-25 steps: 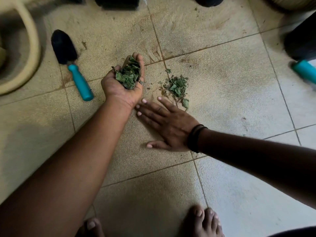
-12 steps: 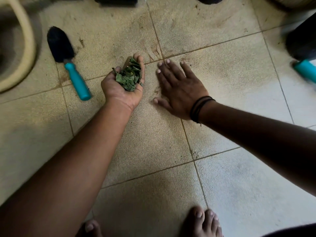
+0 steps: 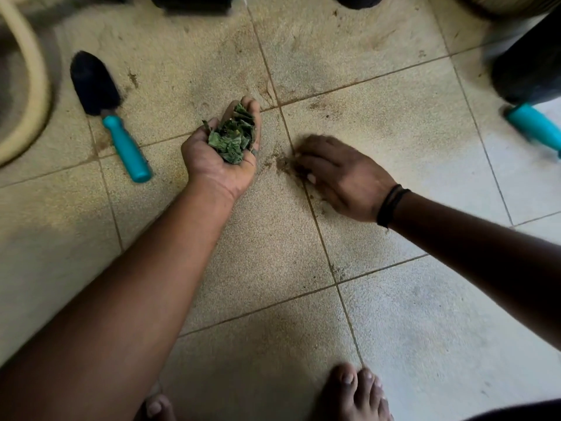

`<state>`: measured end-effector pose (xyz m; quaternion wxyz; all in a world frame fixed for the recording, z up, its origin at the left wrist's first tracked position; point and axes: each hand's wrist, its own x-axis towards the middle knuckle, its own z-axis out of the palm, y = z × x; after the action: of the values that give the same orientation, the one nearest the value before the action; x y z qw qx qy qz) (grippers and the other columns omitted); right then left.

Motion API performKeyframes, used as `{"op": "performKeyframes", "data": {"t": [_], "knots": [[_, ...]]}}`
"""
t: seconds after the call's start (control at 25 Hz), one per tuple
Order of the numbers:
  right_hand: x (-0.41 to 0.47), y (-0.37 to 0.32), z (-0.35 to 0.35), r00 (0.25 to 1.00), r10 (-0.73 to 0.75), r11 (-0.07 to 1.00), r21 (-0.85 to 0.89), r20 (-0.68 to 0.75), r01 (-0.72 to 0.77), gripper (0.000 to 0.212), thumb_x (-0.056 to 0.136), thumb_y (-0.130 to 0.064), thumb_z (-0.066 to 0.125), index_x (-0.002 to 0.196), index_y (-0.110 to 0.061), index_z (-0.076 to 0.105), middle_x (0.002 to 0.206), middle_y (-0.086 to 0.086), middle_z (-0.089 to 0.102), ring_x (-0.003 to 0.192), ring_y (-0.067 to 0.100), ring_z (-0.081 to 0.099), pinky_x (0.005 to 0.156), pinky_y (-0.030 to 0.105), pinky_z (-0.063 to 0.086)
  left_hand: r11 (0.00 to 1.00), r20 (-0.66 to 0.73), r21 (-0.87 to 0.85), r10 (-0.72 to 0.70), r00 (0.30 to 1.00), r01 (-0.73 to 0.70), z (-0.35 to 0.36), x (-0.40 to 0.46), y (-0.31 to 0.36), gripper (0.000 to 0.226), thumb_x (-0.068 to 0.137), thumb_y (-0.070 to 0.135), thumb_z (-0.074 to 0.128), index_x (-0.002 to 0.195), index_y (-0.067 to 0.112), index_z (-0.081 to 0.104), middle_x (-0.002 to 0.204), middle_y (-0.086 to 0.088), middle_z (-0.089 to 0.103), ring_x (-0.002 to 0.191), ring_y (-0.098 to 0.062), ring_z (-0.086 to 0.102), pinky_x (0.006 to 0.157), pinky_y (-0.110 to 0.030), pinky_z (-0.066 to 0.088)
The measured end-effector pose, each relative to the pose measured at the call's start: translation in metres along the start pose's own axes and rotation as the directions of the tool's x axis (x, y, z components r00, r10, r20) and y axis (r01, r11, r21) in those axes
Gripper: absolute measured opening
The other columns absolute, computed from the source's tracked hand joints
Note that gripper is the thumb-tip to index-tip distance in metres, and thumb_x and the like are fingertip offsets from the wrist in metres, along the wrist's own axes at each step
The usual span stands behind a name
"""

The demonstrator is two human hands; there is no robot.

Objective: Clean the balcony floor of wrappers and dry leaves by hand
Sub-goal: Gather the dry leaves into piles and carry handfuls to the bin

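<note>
Leaves (image 3: 235,138) heaped in cupped left hand (image 3: 220,153), beside trowel (image 3: 110,117). Likely light, brittle: cradle from beneath. Right hand (image 3: 340,174) on floor (image 3: 273,238), blurred; grip unclear.

right hand (image 3: 343,174): fingers (image 3: 315,147) motion-blurred; whether they hold anything cannot be told
leaf pile under the right hand: hidden, only brown smear just left of it
left hand (image 3: 223,156): palm hidden under green leaves (image 3: 233,136)
hose (image 3: 33,95): cut by the left edge, far left of the left hand
second teal handle (image 3: 531,124): blurred, cut by the right edge
dark pots (image 3: 191,0): cut by the top edge
feet (image 3: 355,393): cut by the bottom edge
</note>
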<state>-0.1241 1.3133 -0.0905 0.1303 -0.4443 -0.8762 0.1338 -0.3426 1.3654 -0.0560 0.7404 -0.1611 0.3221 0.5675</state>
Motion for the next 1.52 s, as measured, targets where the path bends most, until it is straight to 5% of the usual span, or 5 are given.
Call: {"op": "performKeyframes", "data": {"t": [0.16, 0.36, 0.76, 1.0, 1.52], "knots": [[-0.035, 0.001, -0.009, 0.907, 0.416, 0.906, -0.115, 0.061, -0.407, 0.113, 0.088, -0.080, 0.044, 0.159, 0.001, 0.009, 0.167, 0.020, 0.002, 0.156, 0.034, -0.002, 0.126, 0.052, 0.008, 1.000, 0.022, 0.000, -0.014, 1.000, 0.014, 0.000, 0.004, 0.000, 0.054, 0.098, 0.019, 0.031, 0.138, -0.011, 0.052, 0.114, -0.029, 0.066, 0.094, -0.040, 0.070, 0.086, -0.040, 0.059], [-0.022, 0.000, 0.008, 0.883, 0.439, 0.883, -0.258, 0.165, -0.391, 0.139, 0.071, -0.101, 0.029, 0.158, 0.002, -0.005, 0.167, 0.021, -0.008, 0.155, 0.033, -0.009, 0.126, 0.051, 0.007, 1.000, 0.009, 0.007, -0.011, 1.000, 0.011, -0.001, 0.001, -0.003, 0.053, 0.099, 0.019, 0.031, 0.137, -0.012, 0.052, 0.116, -0.030, 0.066, 0.097, -0.040, 0.070, 0.089, -0.040, 0.059], [0.033, 0.015, 0.021, 0.941, 0.339, 0.937, -0.092, 0.002, -0.337, 0.092, 0.098, -0.071, 0.032, 0.161, -0.008, 0.007, 0.168, 0.016, 0.005, 0.156, 0.032, 0.001, 0.125, 0.052, 0.014, 0.999, -0.025, 0.013, -0.040, 0.999, 0.041, -0.006, -0.008, -0.002, 0.052, 0.096, 0.016, 0.033, 0.136, -0.009, 0.055, 0.112, -0.027, 0.068, 0.093, -0.038, 0.071, 0.085, -0.038, 0.060], [0.036, -0.010, 0.040, 0.986, -0.168, 0.963, -0.211, 0.014, 0.167, 0.047, 0.107, -0.040, 0.045, 0.149, -0.019, 0.048, 0.160, 0.009, 0.037, 0.150, 0.043, 0.024, 0.119, 0.057, 0.026, 1.000, -0.014, -0.001, 0.001, 1.000, -0.001, -0.003, -0.006, -0.004, 0.057, 0.086, 0.012, 0.037, 0.136, -0.010, 0.054, 0.111, -0.029, 0.069, 0.097, -0.040, 0.071, 0.088, -0.041, 0.059], [0.024, 0.011, 0.015, 0.989, 0.038, 0.996, -0.088, 0.140, -0.026, 0.056, 0.107, -0.036, 0.033, 0.157, -0.012, 0.029, 0.161, 0.024, 0.027, 0.150, 0.045, 0.019, 0.118, 0.057, 0.030, 1.000, -0.019, -0.001, -0.011, 1.000, 0.011, -0.002, -0.005, -0.012, 0.054, 0.092, 0.016, 0.035, 0.135, -0.009, 0.056, 0.117, -0.027, 0.068, 0.099, -0.038, 0.070, 0.084, -0.038, 0.061]]}}
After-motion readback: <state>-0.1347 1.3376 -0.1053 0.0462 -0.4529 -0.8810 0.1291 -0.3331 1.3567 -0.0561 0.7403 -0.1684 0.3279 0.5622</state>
